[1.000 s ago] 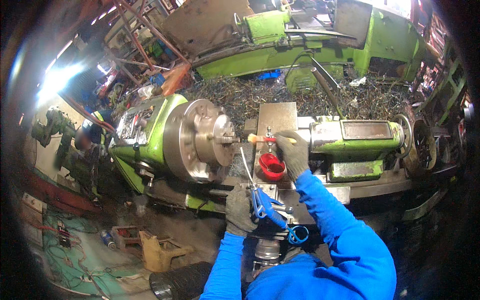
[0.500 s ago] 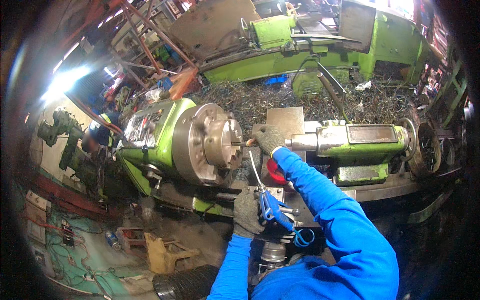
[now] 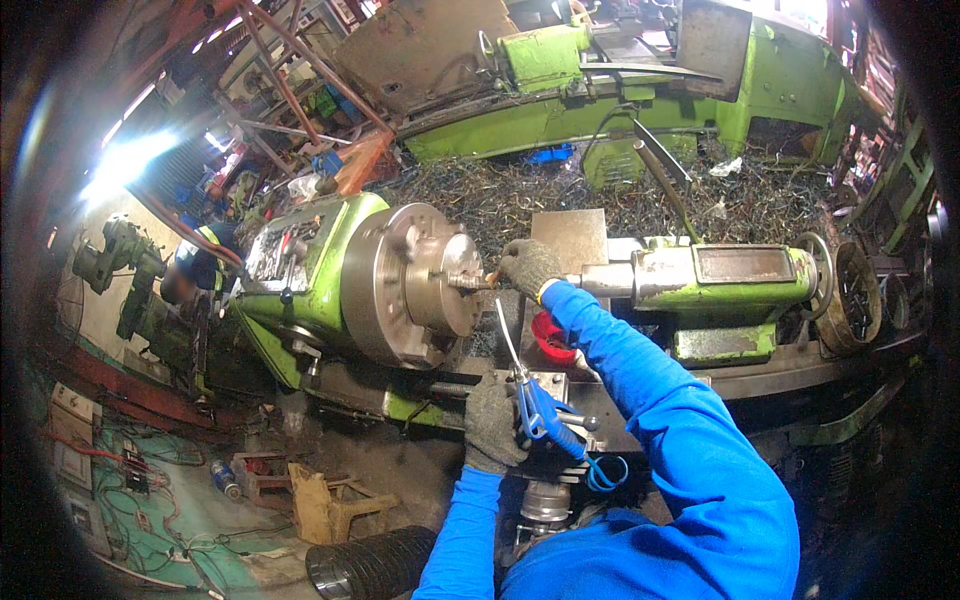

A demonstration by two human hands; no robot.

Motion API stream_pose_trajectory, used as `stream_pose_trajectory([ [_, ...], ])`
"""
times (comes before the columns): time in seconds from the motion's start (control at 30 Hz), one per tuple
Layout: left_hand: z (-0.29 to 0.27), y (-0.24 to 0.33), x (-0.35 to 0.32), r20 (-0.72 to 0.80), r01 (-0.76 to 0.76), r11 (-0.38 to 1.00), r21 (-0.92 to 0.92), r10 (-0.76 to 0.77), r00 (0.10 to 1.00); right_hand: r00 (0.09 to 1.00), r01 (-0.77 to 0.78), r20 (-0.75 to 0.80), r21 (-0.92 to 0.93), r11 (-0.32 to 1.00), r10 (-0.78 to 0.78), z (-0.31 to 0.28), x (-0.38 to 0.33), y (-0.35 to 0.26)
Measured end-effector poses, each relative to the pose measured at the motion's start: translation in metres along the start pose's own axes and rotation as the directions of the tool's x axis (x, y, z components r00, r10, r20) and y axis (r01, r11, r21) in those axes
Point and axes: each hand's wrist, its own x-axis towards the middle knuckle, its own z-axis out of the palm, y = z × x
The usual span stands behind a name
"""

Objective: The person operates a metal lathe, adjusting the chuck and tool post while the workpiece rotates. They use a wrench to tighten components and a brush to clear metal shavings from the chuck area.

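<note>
Right hand [image 3: 528,266] pinching small part at chuck [image 3: 425,285], mid frame; left hand [image 3: 492,425] wrapped tight round blue air gun [image 3: 545,415], kept ready below

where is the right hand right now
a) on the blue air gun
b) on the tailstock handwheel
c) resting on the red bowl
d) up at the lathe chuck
d: the gloved right hand reaches up to the small part sticking out of the lathe chuck, while the left hand holds the blue air gun lower down.
</note>
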Motion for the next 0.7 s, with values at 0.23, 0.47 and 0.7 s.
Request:
stream_pose_trajectory([
  [0.23, -0.009, 0.019, 0.01, 0.011, 0.151, 0.978, -0.143, -0.151, 0.988, 0.999, -0.002, -0.046, 0.053, 0.999, 0.005, 0.007, 0.007, 0.01],
  [0.47, -0.007, 0.0, 0.0, 0.09, -0.025, 0.999, -0.026, 0.027, 0.996, 0.996, -0.061, -0.065, 0.097, 0.993, 0.067, 0.012, 0.012, 0.015],
  [0.7, -0.001, -0.008, -0.009, 0.1, -0.008, 0.999, 0.041, 0.004, 0.995, 0.986, -0.101, -0.128, 0.07, 0.992, 0.109, 0.01, 0.015, 0.019],
])
